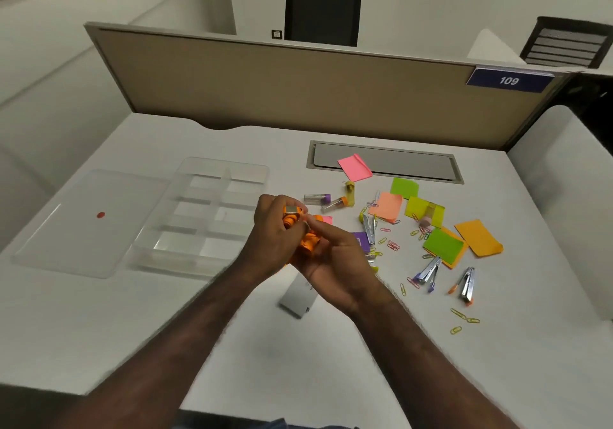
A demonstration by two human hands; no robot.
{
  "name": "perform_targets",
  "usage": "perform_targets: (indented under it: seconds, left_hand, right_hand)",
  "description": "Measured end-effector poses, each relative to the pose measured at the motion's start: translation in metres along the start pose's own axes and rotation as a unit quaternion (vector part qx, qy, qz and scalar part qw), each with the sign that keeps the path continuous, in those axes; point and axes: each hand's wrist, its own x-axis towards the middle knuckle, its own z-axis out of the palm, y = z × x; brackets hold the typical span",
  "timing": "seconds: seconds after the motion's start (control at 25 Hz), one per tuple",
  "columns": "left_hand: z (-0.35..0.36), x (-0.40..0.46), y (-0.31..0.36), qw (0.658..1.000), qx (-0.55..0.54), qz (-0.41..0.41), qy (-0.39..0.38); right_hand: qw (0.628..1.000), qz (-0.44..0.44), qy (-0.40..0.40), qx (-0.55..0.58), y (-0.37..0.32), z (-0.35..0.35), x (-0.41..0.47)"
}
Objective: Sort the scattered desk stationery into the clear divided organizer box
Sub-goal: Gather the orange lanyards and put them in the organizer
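The clear organizer box (pixel 212 216) sits on the white desk (pixel 232 345), to the left of the hands. It is see-through, with thin walls that cut it into many little rooms, and all the rooms look bare. Its flat clear lid (pixel 89 223) lies just beside it on the left, with a small red dot on top. Both hands meet above the desk, right next to the box. The left hand (pixel 275 236) has its fingers curled around an orange stapler (pixel 298 229) with a shiny metal part on top. The right hand (pixel 335 259) pinches at the same orange thing with its thumb and first finger. The hands hide some things under them, like a purple bit and a small grey box (pixel 298 296). To the right lie many sticky notes: a pink note (pixel 355 167), green ones, orange ones and a yellow one. Two little clear tubes (pixel 326 200) lie near the pink note. Small staplers (pixel 467 284) and lots of colored paper clips (pixel 393 246) are spread all over that side. A brown wall panel (pixel 298 87) stands at the back of the desk.
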Motion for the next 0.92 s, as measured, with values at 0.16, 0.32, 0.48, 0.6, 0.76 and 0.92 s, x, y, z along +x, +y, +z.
perform_targets:
  seconds: [0.16,0.32,0.48,0.6,0.76,0.92]
  left_hand:
    - [-0.026,-0.004,-0.026,0.998,-0.045,-0.005,-0.039]
    - [-0.067,0.001,-0.047,0.99,-0.107,-0.07,-0.066]
    - [-0.119,0.01,-0.086,0.963,-0.225,-0.142,-0.047]
    - [-0.156,0.019,-0.119,0.962,-0.218,-0.16,-0.051]
    - [-0.195,0.031,-0.155,0.978,-0.132,-0.147,-0.067]
    - [-0.224,0.048,-0.198,0.989,-0.043,-0.097,-0.099]
  right_hand:
    - [0.994,-0.002,0.027,-0.108,0.017,0.017,0.015]
    - [0.982,0.002,0.007,-0.19,0.038,0.044,0.04]
    - [0.97,0.004,-0.029,-0.241,0.073,0.069,0.079]
    - [0.946,-0.011,-0.019,-0.322,0.102,0.093,0.113]
    - [0.904,-0.045,0.021,-0.426,0.133,0.117,0.162]
    - [0.831,-0.079,0.058,-0.547,0.153,0.128,0.205]
